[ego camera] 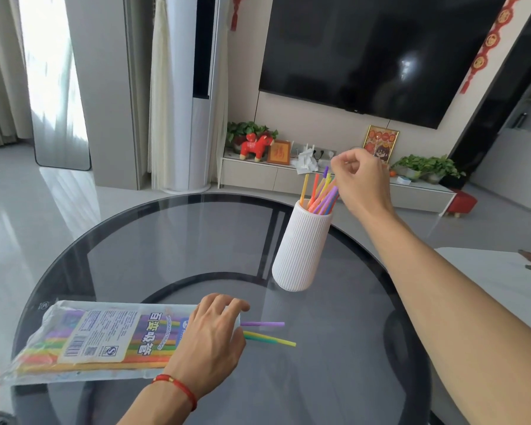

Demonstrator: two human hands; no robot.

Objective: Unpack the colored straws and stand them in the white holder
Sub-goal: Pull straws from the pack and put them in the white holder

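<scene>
A ribbed white holder (301,250) stands on the round glass table (172,240), with several colored straws (318,196) upright in it. My right hand (359,182) hovers just above and to the right of the holder, fingers pinched on the top of a purple straw (326,172). A clear plastic straw pack (98,338) lies flat at the front left, full of colored straws. My left hand (209,335) rests on the pack's open right end. A purple straw (264,324) and a green-yellow straw (270,339) stick out of the pack past my fingers.
A white side table (485,271) with a small dark object sits at the right. Beyond the glass table are a low TV cabinet (276,176) with ornaments and plants, a red stool (462,204) and a tall white floor unit (193,118).
</scene>
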